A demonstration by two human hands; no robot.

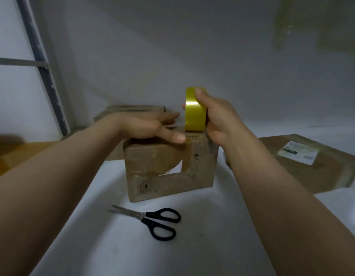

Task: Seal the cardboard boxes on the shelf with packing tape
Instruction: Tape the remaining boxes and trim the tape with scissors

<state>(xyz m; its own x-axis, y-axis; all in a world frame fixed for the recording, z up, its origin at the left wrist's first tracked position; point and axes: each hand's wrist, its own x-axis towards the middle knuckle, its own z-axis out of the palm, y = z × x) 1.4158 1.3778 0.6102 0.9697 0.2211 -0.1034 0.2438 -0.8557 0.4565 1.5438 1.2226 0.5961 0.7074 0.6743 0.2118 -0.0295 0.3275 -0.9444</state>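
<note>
Two hands meet on top of a small cardboard box point(164, 176) that stands in the middle of the white shelf point(93, 236). The left hand point(146, 126) lies flat on the box's top with its fingers straight and close together, and its thumb presses down at the top front edge, right where a strip of tape point(186, 158) bends over that edge and runs down the front face. The right hand point(218, 120) grips a yellow tape roll point(194, 110), the thumb over its upper rim and a fingertip showing at the far side; the other fingers are hidden behind the roll. The roll stands upright on its edge, touching the box's top just beside the left thumb. The front of the box is scuffed and carries patches of older tape. Black-handled scissors point(150, 220) lie closed on the shelf near the front of the box, apart from it, blades pointing left. To the right, a larger flat box point(322, 176) rests on the shelf with a white label point(298, 153) on its top. Behind the left hand another flat box point(131, 110) lies against the back wall. At the far left stands a grey metal upright point(47, 76) of the shelving frame.
</note>
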